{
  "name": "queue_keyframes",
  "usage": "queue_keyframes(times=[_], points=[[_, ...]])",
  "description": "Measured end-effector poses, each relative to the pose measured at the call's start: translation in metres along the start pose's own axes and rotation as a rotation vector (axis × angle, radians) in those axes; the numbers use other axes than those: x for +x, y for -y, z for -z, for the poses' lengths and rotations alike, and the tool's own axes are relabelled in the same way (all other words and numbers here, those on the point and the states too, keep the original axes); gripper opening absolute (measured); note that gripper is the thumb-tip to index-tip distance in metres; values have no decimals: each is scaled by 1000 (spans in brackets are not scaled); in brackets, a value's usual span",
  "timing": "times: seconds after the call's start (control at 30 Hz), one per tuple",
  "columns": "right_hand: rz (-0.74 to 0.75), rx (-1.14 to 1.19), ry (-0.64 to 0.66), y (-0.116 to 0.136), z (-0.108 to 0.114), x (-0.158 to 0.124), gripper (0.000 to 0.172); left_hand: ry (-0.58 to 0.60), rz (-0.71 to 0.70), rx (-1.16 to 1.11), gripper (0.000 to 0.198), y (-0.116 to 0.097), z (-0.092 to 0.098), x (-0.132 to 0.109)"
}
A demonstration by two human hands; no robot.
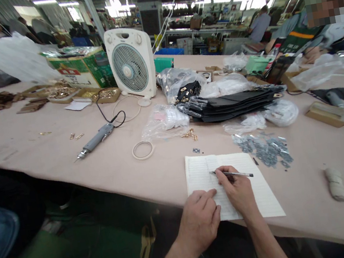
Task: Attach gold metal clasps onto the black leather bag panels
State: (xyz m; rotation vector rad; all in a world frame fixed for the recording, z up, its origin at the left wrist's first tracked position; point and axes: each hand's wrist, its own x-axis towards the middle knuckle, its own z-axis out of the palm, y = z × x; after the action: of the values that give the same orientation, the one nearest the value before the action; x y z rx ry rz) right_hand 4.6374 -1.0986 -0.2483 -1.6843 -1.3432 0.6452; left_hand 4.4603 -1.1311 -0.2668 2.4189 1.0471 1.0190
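Observation:
An open lined notebook (pixel 266 201) lies at the table's near edge. My right hand (pixel 239 190) grips a pen (pixel 240 174), its tip on the upper part of the left page. Resting on the lower left of the notebook is my left hand (pixel 199 219), loosely bent, the index finger stretched toward the writing hand, with nothing held. Any writing is too faint to read. Beyond the notebook's right side spreads a pile of small grey metal plates (pixel 266 148). One small plate (pixel 196 150) sits just above the page.
A corded electric screwdriver (pixel 96 139) and a tape roll (pixel 143 150) lie leftward. Behind stand a fan (pixel 131 63), a stack of black pieces (pixel 230 105) and plastic bags (pixel 167 121). A rolled cloth-like bundle (pixel 336 185) is at right. Other people sit nearby.

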Motion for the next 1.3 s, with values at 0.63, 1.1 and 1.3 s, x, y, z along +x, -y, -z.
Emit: queue_keyframes(times=[0.63, 1.1, 1.3], points=[[5, 19, 3, -2, 2, -2, 32, 4, 4, -1, 11, -1, 1, 1], [85, -96, 80, -2, 1, -4, 32, 22, -6, -6, 14, 0, 3, 1], [113, -142, 73, -3, -1, -4, 31, 21, -7, -1, 12, -1, 2, 1]])
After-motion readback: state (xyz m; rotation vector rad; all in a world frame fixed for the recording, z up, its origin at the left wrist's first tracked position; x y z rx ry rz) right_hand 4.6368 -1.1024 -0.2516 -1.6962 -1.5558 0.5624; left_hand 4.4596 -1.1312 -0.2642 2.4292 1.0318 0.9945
